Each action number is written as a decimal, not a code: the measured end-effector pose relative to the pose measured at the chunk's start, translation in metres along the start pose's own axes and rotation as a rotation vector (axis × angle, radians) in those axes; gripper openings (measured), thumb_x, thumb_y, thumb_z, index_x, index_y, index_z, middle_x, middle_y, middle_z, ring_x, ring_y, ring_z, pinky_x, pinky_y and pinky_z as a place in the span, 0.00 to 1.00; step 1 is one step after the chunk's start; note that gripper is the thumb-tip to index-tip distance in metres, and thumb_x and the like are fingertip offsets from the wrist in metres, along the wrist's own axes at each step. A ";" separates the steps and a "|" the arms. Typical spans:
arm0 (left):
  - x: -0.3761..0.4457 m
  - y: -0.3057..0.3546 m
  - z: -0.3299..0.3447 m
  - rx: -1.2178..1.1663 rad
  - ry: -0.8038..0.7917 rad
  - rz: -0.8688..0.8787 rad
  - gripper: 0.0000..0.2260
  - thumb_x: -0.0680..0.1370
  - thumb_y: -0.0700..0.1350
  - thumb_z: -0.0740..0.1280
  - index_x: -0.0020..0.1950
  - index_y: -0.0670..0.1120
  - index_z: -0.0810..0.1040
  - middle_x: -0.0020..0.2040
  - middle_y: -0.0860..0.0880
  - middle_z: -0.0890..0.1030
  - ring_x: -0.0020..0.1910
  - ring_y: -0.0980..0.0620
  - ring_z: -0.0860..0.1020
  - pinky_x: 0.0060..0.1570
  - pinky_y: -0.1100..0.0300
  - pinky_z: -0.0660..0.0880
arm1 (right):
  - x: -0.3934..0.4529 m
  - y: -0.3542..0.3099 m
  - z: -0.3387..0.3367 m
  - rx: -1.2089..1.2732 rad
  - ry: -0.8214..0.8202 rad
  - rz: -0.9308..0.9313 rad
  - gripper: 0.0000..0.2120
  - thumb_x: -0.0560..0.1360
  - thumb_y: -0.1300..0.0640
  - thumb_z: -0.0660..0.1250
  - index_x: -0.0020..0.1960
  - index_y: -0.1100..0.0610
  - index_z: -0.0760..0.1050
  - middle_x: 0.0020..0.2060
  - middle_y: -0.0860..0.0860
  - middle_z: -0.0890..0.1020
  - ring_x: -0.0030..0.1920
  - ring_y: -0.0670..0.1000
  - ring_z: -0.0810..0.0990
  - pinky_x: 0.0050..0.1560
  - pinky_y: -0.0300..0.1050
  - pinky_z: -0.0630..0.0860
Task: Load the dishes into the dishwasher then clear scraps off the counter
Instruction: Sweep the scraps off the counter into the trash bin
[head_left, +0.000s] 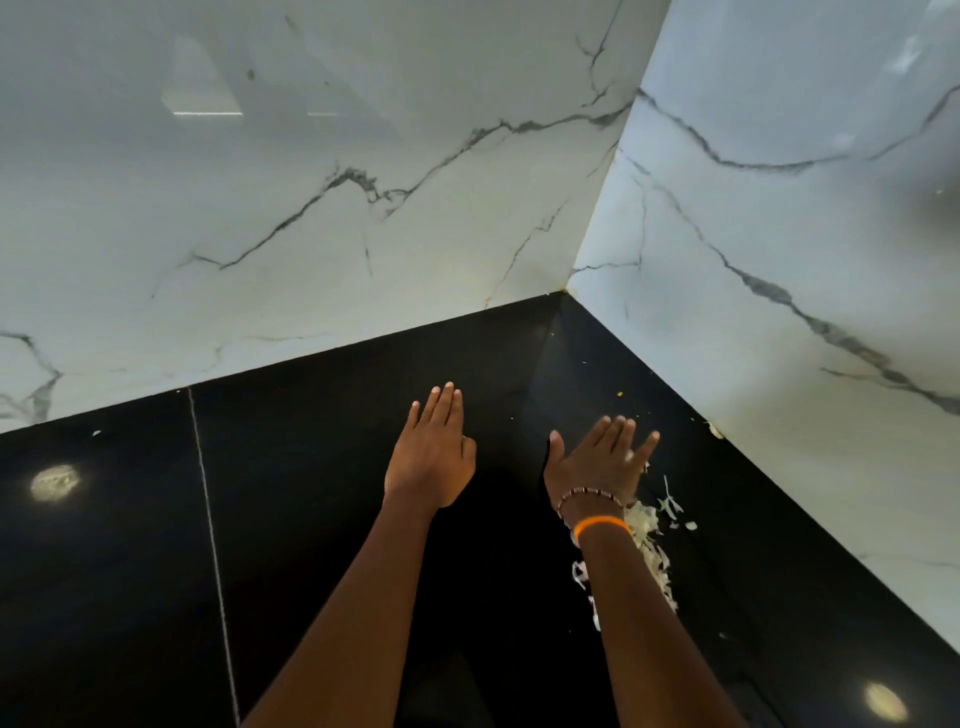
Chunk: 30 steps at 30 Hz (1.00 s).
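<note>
Two white marble walls (311, 182) with grey veins, meeting in a corner at upper right and closing the bench on its far and right sides. Below them a glossy black bench (130, 571), running from the corner out to the left and bottom edges of view, crossed by one thin pale seam left of centre and carrying two round light reflections, one at far left, one at lower right. Broad bare black surface to the left of the arms and between the hands and the far wall; far less room on the right, where the wall edge slants down close beside the right forearm.

Left hand (434, 452) stretched forward over the middle of the bench, palm down, fingers straight and together, holding nothing. Right hand (602, 462) beside it and apart, nearer the right wall, fingers spread and straight, slightly blurred, holding nothing; cannot tell whether either hand touches the surface. Beaded bracelet (587, 496) and orange band (602, 525) round the right wrist.

Pale shredded scraps (649, 545) heaped on the bench just under and to the right of the right wrist and forearm, between arm and right wall. A few loose flecks further toward the corner and along the foot of the right wall.
</note>
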<state>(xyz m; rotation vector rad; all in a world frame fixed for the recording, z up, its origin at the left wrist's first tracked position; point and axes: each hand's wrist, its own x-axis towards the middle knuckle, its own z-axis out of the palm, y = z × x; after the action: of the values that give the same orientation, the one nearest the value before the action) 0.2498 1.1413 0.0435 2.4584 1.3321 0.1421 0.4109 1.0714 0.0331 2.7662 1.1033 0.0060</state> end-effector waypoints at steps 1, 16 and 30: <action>-0.005 0.003 -0.001 -0.068 0.030 0.013 0.26 0.81 0.48 0.49 0.77 0.44 0.44 0.78 0.49 0.45 0.76 0.53 0.43 0.74 0.58 0.41 | -0.013 0.007 0.001 -0.006 -0.013 0.008 0.37 0.78 0.39 0.41 0.74 0.66 0.46 0.75 0.61 0.52 0.76 0.58 0.47 0.65 0.61 0.22; -0.059 0.023 0.015 -0.956 0.333 -0.166 0.21 0.82 0.44 0.55 0.75 0.50 0.59 0.76 0.54 0.58 0.75 0.58 0.52 0.75 0.54 0.49 | -0.026 -0.039 -0.004 0.038 0.066 -0.332 0.37 0.77 0.36 0.41 0.76 0.61 0.44 0.76 0.57 0.48 0.76 0.54 0.45 0.63 0.61 0.22; -0.059 0.038 0.025 -0.138 0.045 0.137 0.26 0.82 0.55 0.49 0.77 0.45 0.52 0.77 0.50 0.53 0.77 0.53 0.45 0.75 0.56 0.42 | -0.167 0.064 0.016 0.040 0.036 -0.566 0.30 0.79 0.41 0.37 0.71 0.53 0.65 0.69 0.48 0.70 0.72 0.54 0.63 0.70 0.64 0.44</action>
<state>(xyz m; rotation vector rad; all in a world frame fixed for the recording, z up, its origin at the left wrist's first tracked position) 0.2533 1.0673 0.0372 2.4409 1.1302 0.3145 0.3346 0.9093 0.0368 2.3912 1.8667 -0.0354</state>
